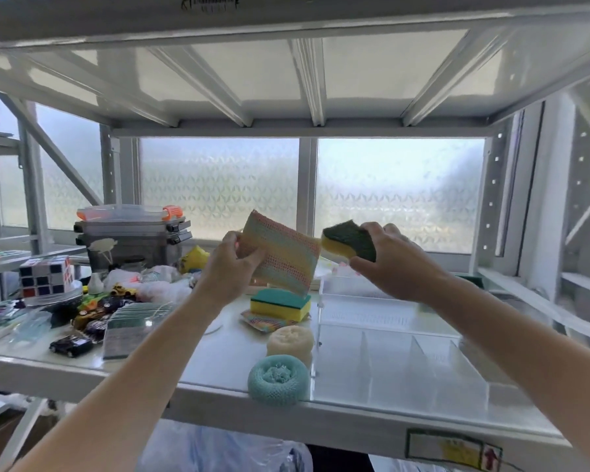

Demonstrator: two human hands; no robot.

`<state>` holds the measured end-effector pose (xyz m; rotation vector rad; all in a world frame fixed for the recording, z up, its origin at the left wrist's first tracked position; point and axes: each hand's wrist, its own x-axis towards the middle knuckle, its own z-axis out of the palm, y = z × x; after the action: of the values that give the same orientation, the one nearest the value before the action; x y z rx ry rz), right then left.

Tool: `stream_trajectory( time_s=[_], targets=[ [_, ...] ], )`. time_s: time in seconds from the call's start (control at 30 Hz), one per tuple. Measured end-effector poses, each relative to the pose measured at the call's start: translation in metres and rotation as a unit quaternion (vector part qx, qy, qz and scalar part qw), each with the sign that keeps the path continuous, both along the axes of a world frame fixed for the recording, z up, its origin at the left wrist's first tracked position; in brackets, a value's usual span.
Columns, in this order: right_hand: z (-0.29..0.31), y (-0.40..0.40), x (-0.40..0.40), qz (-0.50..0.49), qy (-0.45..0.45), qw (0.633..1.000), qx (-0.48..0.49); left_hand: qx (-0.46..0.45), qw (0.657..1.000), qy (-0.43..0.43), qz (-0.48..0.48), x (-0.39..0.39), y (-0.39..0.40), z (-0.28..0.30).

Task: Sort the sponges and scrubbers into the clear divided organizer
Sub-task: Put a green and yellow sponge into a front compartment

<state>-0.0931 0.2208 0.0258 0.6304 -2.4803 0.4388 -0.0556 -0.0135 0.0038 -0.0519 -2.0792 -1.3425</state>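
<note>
1. The clear divided organizer (406,356) is set on the right part of the white shelf (218,349); its near compartments, parted by upright clear dividers, are seen with nothing in them, while the far end is hidden behind the right hand.
2. A rainbow mesh scrubber pad (283,252) is pinched at its left edge by the left hand (234,264) and held upright above the shelf, left of the organizer.
3. A yellow sponge with a dark green scouring face (349,240) is gripped by the right hand (394,264), raised over the organizer's far end, just beside the pad.
4. Below the pad, 1 teal-and-yellow sponge (280,303) is stacked on a second rainbow pad (263,320); nearer lie a cream round scrubber (290,340) and a teal round scrubber (278,379), just left of the organizer's wall.
5. Farther left, a puzzle cube (45,275), toy cars (92,315) and stacked lidded boxes (133,233) are seen.
</note>
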Motion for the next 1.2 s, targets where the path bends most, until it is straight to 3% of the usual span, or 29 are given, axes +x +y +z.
stream_trajectory(
  time_s=[0.07, 0.27, 0.43, 0.53, 0.8, 1.2],
  targets=[
    [0.002, 0.021, 0.002, -0.015, 0.002, 1.000, 0.004, 0.063, 0.995, -0.026, -0.070, -0.004, 0.015, -0.003],
    [0.001, 0.081, 0.016, -0.020, -0.028, 0.999, 0.030, 0.092, 0.985, -0.073, -0.125, -0.016, 0.050, -0.019],
    [0.001, 0.130, 0.031, 0.025, -0.175, 0.984, 0.023, 0.075, 0.989, -0.084, -0.100, -0.026, 0.067, -0.023],
    [-0.004, 0.145, 0.036, 0.009, -0.228, 0.971, 0.072, 0.093, 0.986, -0.087, -0.105, -0.031, 0.076, -0.019],
    [-0.015, 0.136, 0.026, -0.013, -0.242, 0.959, 0.145, 0.123, 0.982, -0.075, -0.123, -0.039, 0.094, -0.010],
    [-0.038, 0.112, 0.014, 0.002, -0.282, 0.943, 0.177, 0.108, 0.983, -0.073, -0.128, -0.042, 0.091, -0.017]
  ],
)
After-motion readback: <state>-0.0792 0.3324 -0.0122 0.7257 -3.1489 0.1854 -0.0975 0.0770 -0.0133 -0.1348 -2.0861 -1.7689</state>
